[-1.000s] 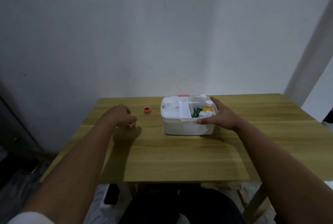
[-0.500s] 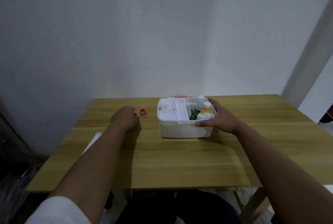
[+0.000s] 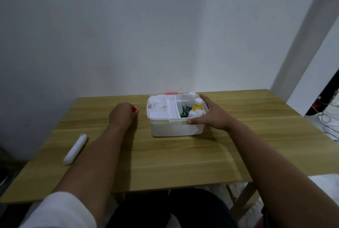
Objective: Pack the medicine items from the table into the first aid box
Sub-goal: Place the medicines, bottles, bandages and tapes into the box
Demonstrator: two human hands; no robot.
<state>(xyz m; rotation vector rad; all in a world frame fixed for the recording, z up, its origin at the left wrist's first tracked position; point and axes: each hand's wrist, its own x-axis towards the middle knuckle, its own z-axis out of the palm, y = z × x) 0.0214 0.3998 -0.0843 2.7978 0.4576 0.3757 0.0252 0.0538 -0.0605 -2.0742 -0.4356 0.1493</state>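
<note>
Now, left hand (image 3: 122, 115) pinching round red cap (image 3: 135, 109), right hand (image 3: 212, 115) gripping smooth white plastic box (image 3: 174, 129)

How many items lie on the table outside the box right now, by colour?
White: 1, the tube lying beside the left forearm.
Red: 1, the small round item at the fingertips of the left hand.
Total: 2 outside the first aid box, whose near right corner the right hand holds.

2 forearms (image 3: 95, 154) are bare, the left one topped by a white sleeve (image 3: 60, 211), above dark trousers (image 3: 183, 209).
</note>
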